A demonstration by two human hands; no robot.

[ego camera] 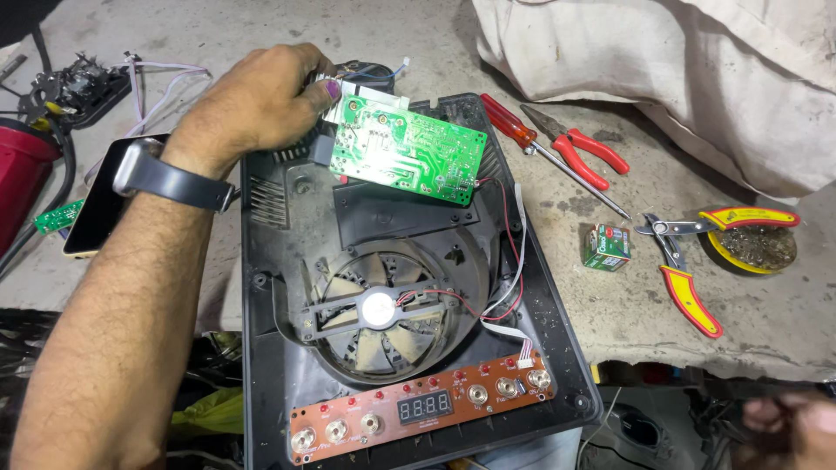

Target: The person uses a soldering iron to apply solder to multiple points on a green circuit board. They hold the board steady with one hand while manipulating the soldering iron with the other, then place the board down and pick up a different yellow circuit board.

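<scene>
Left hand grips 1 green circuit board over the black casing's top edge; right hand blurred, grip unclear; pliers lie on bare concrete rightward.

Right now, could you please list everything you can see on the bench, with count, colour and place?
Green circuit board: one, green, lifted over the casing's top end.
Appliance casing: one, black, centre.
Fan: one, grey blades, inside casing.
Control board: one, brown, casing's near end.
Screwdriver: one, red handle, right of casing.
Pliers: one, red handles, beside screwdriver.
Cutters: one, red-yellow handles, far right.
Small box: one, green, right.
Round tin: one, yellow rim, far right.
Phone: one, dark, left.
Cloth: one, off-white, top right.
Left hand: grips the green circuit board.
Right hand: blurred, bottom right corner.
</scene>
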